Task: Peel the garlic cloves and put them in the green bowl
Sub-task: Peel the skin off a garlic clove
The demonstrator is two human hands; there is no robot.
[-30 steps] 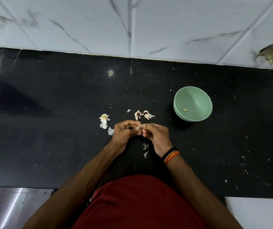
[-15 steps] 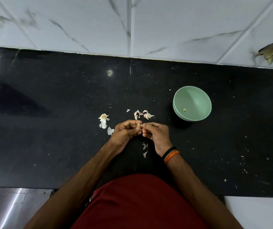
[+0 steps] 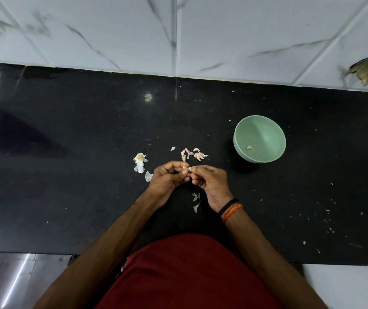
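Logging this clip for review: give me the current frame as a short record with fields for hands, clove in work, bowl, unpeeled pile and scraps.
left hand: pinches the clove
right hand: pinches the same clove
clove in hand: between both hands' fingertips
green bowl: upright on the counter, one small piece inside
unpeeled cloves: small pile beyond the hands
skin scraps: left of the hands, more beneath them

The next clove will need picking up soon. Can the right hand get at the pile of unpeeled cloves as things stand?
Probably yes: the pile of unpeeled cloves lies uncovered just beyond the right hand, with bare counter between. But its grip is busy pinching the garlic clove.
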